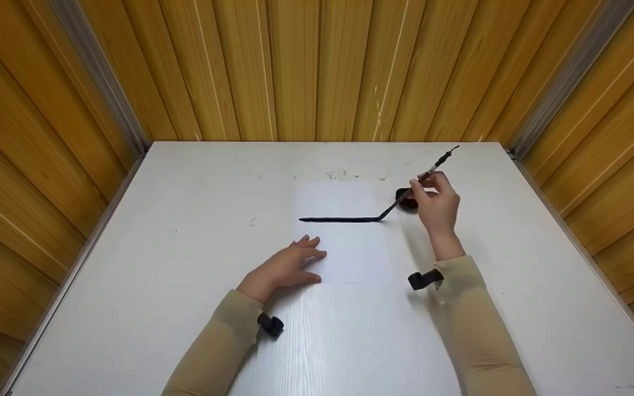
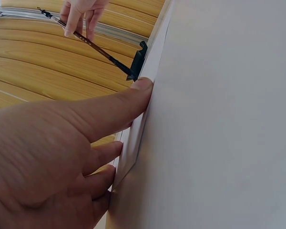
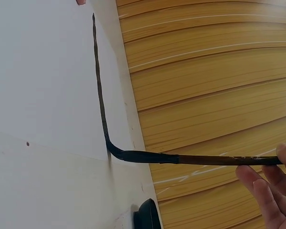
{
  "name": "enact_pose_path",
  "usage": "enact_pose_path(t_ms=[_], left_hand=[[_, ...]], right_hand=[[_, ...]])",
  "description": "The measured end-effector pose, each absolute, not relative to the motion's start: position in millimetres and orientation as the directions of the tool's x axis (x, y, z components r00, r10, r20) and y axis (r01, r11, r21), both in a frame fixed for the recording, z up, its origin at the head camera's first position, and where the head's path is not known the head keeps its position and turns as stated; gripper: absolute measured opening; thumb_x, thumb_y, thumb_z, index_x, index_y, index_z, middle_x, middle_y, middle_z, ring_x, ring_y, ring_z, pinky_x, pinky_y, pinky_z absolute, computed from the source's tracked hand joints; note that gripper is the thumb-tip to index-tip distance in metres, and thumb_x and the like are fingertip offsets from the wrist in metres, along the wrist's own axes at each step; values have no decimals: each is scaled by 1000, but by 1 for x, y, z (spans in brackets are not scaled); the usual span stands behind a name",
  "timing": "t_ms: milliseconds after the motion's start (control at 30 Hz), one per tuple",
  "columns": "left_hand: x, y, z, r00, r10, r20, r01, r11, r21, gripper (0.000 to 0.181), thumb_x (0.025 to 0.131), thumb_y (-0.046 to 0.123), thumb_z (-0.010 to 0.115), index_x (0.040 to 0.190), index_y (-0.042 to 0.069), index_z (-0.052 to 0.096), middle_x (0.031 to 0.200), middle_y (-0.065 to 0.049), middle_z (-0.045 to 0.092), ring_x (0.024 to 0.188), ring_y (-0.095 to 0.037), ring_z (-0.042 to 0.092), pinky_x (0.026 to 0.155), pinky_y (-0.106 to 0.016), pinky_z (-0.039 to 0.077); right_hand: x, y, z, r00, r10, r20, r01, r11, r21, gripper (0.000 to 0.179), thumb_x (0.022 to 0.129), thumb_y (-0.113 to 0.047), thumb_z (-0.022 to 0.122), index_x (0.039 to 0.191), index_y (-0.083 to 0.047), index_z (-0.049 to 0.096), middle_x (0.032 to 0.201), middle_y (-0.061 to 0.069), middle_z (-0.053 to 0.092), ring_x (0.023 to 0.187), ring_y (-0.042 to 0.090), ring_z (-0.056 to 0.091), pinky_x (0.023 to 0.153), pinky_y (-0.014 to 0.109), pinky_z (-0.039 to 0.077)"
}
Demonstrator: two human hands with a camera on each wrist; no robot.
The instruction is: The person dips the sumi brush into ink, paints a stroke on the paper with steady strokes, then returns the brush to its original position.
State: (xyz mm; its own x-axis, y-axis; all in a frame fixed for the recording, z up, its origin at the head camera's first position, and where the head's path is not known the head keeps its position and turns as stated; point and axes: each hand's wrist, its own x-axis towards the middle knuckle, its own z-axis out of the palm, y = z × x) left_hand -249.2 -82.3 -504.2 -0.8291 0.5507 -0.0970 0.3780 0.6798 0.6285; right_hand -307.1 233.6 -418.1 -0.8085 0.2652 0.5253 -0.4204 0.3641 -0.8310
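My right hand point(image 1: 437, 204) pinches a brush point(image 1: 397, 202) with a dark wooden handle by the upper part of its shaft. In the right wrist view the brush's black tip point(image 3: 128, 155) bends against a sheet of white paper point(image 3: 52, 71). One straight black stroke point(image 1: 339, 220) crosses the paper from left to right and meets the tip at its right end. My left hand point(image 1: 284, 267) rests on the paper's left side, fingers spread and thumb point(image 2: 119, 107) near the lower edge.
A small black dish point(image 1: 406, 201) stands right of the paper, partly behind the right hand. The white table point(image 1: 201, 181) bears a few dark smudges point(image 1: 336, 175) beyond the sheet. Wood-patterned walls point(image 1: 295, 71) enclose the back and both sides.
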Motion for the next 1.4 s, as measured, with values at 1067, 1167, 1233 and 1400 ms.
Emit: enact_pose_path(t_ms=[1067,1167,1233,1400], left_hand=[[-249,-83,-507,-834,542,-101,367,682,632,60,92,26,78,147,13,58,170,-6,29,161,-32,16,130,-53,22],[-249,-83,-507,-834,544,-97,372,682,629,60,93,26,78,147,13,58,170,-7,29,161,-33,16,130,-54,22],[-250,-83,-507,-833,545,-97,373,682,629,60,93,27,78,147,13,57,170,-7,29,161,-33,16,130,-54,22],[-251,-83,-507,-829,550,-97,379,682,625,60,93,27,78,148,13,57,170,-7,29,161,-33,16,130,-54,22]], right_hand=[[-301,240,-412,-726,391,565,-598,47,-800,17,88,6,75,100,12,65,83,-1,70,62,8,73,61,17,60],[-301,241,-412,-732,388,560,-602,19,-799,16,88,7,75,100,10,66,83,0,70,63,9,73,61,17,60],[-302,242,-413,-735,384,559,-603,7,-798,15,88,7,75,99,9,66,84,0,70,64,10,74,61,17,60],[-301,243,-415,-718,374,587,-620,40,-784,16,89,5,76,100,10,66,84,-1,70,67,10,74,63,19,61]])
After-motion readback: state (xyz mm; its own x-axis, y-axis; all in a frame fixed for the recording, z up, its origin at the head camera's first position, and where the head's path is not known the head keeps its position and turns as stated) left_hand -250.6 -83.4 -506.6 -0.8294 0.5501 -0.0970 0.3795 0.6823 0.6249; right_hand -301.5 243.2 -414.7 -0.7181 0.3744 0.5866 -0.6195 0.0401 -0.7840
